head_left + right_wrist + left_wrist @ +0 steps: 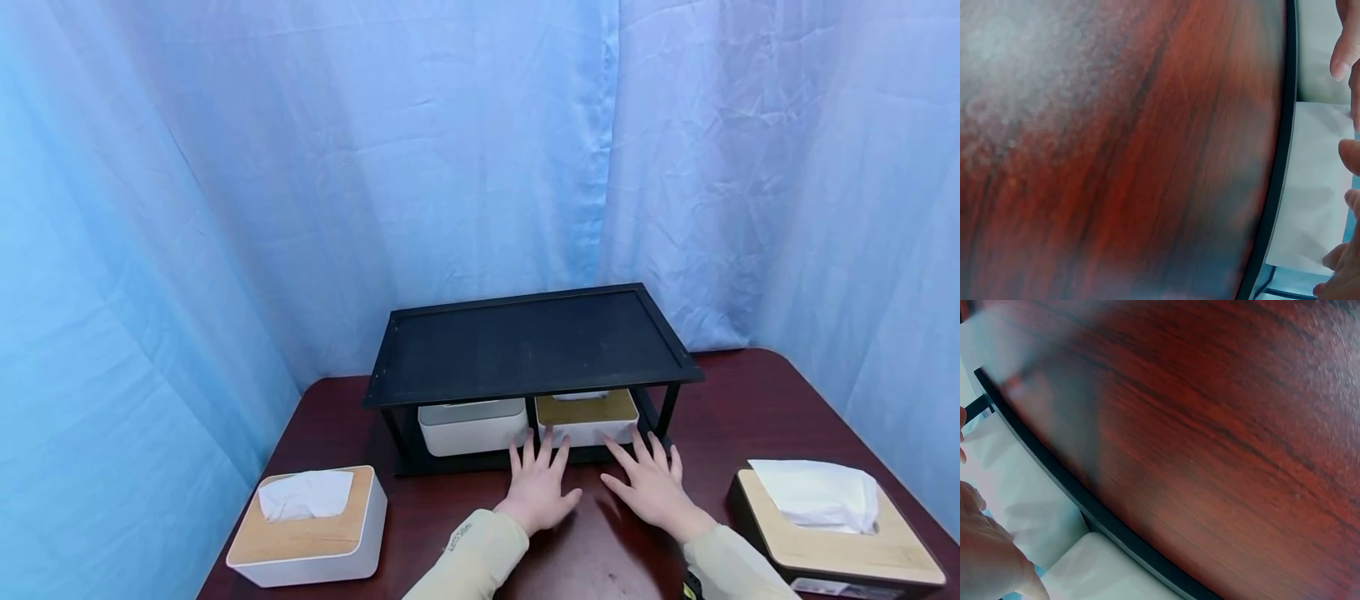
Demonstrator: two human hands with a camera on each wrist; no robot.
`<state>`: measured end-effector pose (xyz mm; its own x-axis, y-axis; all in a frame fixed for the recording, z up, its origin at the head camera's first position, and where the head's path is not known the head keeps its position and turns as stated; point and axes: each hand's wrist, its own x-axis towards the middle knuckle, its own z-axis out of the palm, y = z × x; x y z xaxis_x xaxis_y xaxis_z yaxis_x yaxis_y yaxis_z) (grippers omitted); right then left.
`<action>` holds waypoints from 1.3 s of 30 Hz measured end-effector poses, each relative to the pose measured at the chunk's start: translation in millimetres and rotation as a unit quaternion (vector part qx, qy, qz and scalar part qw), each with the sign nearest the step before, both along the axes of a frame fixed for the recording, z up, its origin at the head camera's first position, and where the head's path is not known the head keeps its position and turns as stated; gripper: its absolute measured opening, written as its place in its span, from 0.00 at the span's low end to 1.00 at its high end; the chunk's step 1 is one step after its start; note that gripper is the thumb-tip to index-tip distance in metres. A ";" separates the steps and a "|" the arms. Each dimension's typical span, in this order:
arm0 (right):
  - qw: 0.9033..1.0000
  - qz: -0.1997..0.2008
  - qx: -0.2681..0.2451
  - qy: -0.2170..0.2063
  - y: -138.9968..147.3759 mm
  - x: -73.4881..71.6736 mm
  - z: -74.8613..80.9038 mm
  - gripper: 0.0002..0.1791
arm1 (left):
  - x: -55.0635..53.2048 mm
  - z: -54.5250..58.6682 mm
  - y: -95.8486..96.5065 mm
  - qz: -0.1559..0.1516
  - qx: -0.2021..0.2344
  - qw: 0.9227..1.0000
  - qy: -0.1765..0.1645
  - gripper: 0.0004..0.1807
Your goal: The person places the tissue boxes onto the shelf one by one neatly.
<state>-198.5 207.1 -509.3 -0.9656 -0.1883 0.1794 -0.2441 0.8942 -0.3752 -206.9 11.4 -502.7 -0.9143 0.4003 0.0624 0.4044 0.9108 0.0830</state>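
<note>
A black two-tier rack (525,346) stands toward the back of the table. On its lower tier, at the right, sits a white tissue box with a wooden lid (588,429). To its left on that tier is another white box (474,435), its top partly hidden by the upper shelf. My left hand (536,492) is spread, fingers straight, before the inner edges of both boxes. The right hand (654,487) spreads its fingers at the right tissue box's front right. Whether fingertips touch the box, I cannot tell. Both hands hold nothing.
A white tissue box with a wooden lid (300,537) is on the table's left. A dark tissue box with a pale wooden lid (847,542) lies at the right. Blue curtains (480,167) hang around the dark red wooden table (600,567).
</note>
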 end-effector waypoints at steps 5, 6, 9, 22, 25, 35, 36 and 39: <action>1.000 -0.006 0.009 0.001 0.3 -1.7 -0.6 0.31 | -0.8 0.1 -0.8 0.004 -0.011 1.000 -0.006 0.39; 1.000 -0.007 0.009 -0.001 0.3 -2.1 -0.8 0.31 | -0.9 0.1 -1.1 0.005 -0.014 1.000 -0.007 0.39; 1.000 -0.008 0.010 -0.006 0.3 -2.9 -1.7 0.31 | -0.6 -0.2 -2.7 0.008 -0.018 1.000 -0.003 0.38; 0.999 -0.030 0.014 -0.002 0.7 3.8 -5.5 0.32 | 4.7 -3.7 -12.3 0.007 -0.005 1.000 0.013 0.38; 0.999 -0.034 0.010 0.001 0.3 8.2 -5.9 0.33 | 8.0 -5.8 -15.1 0.005 -0.002 1.000 0.002 0.38; 0.999 -0.032 0.003 -0.018 -6.1 23.2 -7.1 0.34 | 21.3 -2.3 -34.2 0.006 0.030 0.999 -0.013 0.38; 0.999 -0.030 0.000 -0.020 -7.2 24.5 -6.7 0.34 | 22.3 -1.8 -37.1 0.004 0.034 0.999 -0.011 0.38; 0.999 -0.023 -0.011 -0.023 -11.1 28.5 -4.3 0.34 | 24.9 -0.4 -46.4 -0.003 0.047 0.999 -0.010 0.38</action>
